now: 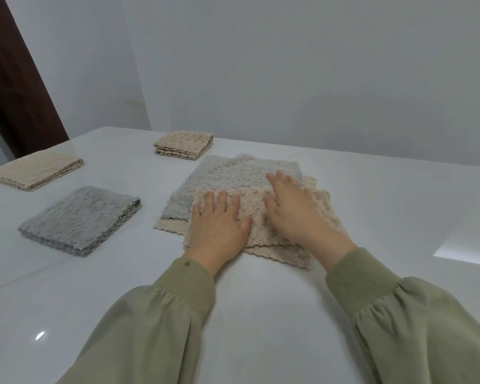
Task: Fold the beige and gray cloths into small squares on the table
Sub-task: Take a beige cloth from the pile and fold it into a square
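Beige pile fabric lies doubled under both palms. The beige cloth (263,234) I am working on sits at the near middle of the table (261,300). It rests on a spread gray cloth (233,170), which in turn covers a second beige cloth (323,200) whose scalloped edges show at left and right.

My left hand (218,225) lies flat on the cloth's left part, fingers (209,202) straight and a little apart, thumb out to the side. My right hand (291,209) is flat on the right part, fingers straight and reaching onto the gray cloth. They are blurred, so I cannot tell how widely they are spread. Neither hand pinches anything.

I judge the cloth light, soft and thick, with no stiffness. It would spring open at a fold unless pressed, and could drag the layers below along with it. The place to take hold, I think, is two corners of one scalloped edge, thumb under and fingers over.

To the left, a folded gray square (78,217) and a folded beige square (36,170) lie well apart. A far beige square (183,145) sits just beyond the stack.
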A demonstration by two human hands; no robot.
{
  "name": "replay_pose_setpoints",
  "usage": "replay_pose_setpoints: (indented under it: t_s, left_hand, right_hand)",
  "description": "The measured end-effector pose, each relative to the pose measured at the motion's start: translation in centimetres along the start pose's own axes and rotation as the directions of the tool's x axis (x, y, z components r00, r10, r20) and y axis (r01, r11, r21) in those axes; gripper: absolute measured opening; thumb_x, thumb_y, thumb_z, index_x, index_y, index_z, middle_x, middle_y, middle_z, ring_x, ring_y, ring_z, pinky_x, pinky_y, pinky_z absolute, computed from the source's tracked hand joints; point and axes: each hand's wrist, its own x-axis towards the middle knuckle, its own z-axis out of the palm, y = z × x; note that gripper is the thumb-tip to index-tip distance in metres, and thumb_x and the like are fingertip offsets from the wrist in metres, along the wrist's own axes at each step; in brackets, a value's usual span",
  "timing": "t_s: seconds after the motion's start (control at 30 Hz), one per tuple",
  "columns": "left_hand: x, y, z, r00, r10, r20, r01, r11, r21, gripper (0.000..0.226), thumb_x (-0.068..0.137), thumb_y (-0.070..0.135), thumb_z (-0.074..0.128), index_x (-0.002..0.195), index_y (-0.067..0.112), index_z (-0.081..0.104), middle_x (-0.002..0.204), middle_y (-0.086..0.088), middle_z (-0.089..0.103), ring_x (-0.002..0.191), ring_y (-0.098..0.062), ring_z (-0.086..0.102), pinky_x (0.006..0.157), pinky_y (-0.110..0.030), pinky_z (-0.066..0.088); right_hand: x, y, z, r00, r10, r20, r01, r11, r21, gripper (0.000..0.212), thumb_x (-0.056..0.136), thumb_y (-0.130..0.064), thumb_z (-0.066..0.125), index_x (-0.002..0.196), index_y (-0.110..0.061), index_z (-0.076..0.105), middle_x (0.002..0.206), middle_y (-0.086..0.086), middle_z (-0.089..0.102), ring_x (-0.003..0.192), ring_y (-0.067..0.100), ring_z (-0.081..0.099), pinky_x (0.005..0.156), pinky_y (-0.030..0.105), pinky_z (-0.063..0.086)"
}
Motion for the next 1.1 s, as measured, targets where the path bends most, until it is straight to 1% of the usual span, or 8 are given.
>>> replay_pose_setpoints:
  t_s: [0.13,0.23,0.37,0.47,0.57,0.73,0.97,1.1]
  left_hand:
    - [0.1,-0.3,-0.1,1.0,-0.019,0.006,0.019,1.0,-0.015,0.062,0.097,0.054,0.015,0.152,0.027,0.005,0.16,0.001,-0.003,0.147,-0.023,-0.007,0.117,-0.047,-0.003]
    - [0.0,-0.2,-0.1,0.999,-0.032,0.022,0.033,0.999,-0.026,0.062,0.097,0.054,0.014,0.152,0.025,0.005,0.16,0.001,-0.002,0.147,-0.022,-0.007,0.117,-0.048,-0.002]
    - [-0.1,0.4,-0.7,0.996,-0.057,-0.067,0.055,0.998,-0.032,0.059,0.099,0.048,0.015,0.151,0.021,0.014,0.16,-0.002,0.008,0.147,-0.025,-0.004,0.117,-0.052,-0.002]
    - [0.2,2.1,-1.4,0.974,0.068,-0.217,-0.071,0.997,-0.007,0.054,0.1,0.04,0.017,0.15,0.021,0.018,0.159,-0.002,0.012,0.147,-0.027,-0.003,0.116,-0.053,0.0]
    - [1.0,3.6,-1.3,0.974,0.137,-0.182,-0.15,0.987,-0.059,0.052,0.101,0.037,0.017,0.15,0.022,0.019,0.159,-0.001,0.015,0.147,-0.024,-0.001,0.116,-0.052,0.0]
    - [2.1,2.0,-0.3,0.992,0.114,0.048,-0.113,0.993,-0.038,0.054,0.1,0.048,0.014,0.151,0.03,0.011,0.16,0.005,0.005,0.147,-0.021,-0.002,0.116,-0.049,-0.003]
    - [2.0,-2.3,-0.6,0.996,-0.024,0.081,0.025,1.0,-0.013,0.064,0.095,0.059,0.01,0.152,0.029,0.004,0.16,0.006,-0.002,0.147,-0.017,-0.006,0.117,-0.051,-0.003]
    - [1.6,-2.6,-0.6,0.996,-0.071,0.059,0.072,0.997,-0.017,0.064,0.096,0.058,0.011,0.152,0.025,0.006,0.16,0.005,0.001,0.147,-0.018,-0.005,0.115,-0.053,-0.001]
  right_hand:
    - [1.2,2.3,1.7,0.978,0.075,0.194,-0.029,0.973,-0.229,0.055,0.1,-0.047,0.015,0.151,-0.027,0.01,0.16,-0.002,0.005,0.147,0.02,0.003,0.115,0.056,-0.001]
    - [1.4,4.8,1.0,0.963,0.225,0.145,-0.193,0.959,-0.208,0.058,0.099,-0.049,0.013,0.152,-0.027,0.008,0.161,-0.003,0.001,0.147,0.018,0.001,0.115,0.054,-0.002]
    - [0.8,5.2,1.2,0.966,0.236,0.11,-0.207,0.953,-0.222,0.059,0.098,-0.047,0.011,0.152,-0.024,0.01,0.161,0.0,0.003,0.147,0.02,0.001,0.115,0.053,-0.002]
    - [0.8,4.7,1.4,0.976,0.213,-0.052,-0.219,0.95,-0.224,0.055,0.099,-0.038,0.016,0.15,-0.018,0.02,0.16,0.005,0.01,0.147,0.022,0.005,0.115,0.055,0.0]
    - [0.6,4.0,1.3,0.955,0.109,-0.277,-0.163,0.97,-0.18,0.047,0.1,-0.024,0.024,0.143,-0.012,0.037,0.154,0.009,0.029,0.144,0.022,0.019,0.115,0.052,0.008]
    - [0.7,4.6,2.0,0.992,0.127,-0.004,-0.125,0.974,-0.188,0.049,0.1,-0.033,0.019,0.146,-0.02,0.03,0.157,0.002,0.023,0.144,0.021,0.017,0.116,0.052,0.011]
    - [0.6,6.3,1.1,0.95,0.298,0.097,-0.28,0.946,-0.165,0.059,0.098,-0.05,0.013,0.152,-0.028,0.009,0.161,-0.004,0.003,0.147,0.019,0.003,0.114,0.054,-0.001]
    - [0.4,7.7,0.6,0.946,0.321,0.05,-0.313,0.942,-0.119,0.054,0.098,-0.045,0.022,0.146,-0.02,0.03,0.155,0.002,0.026,0.14,0.024,0.026,0.112,0.052,0.014]
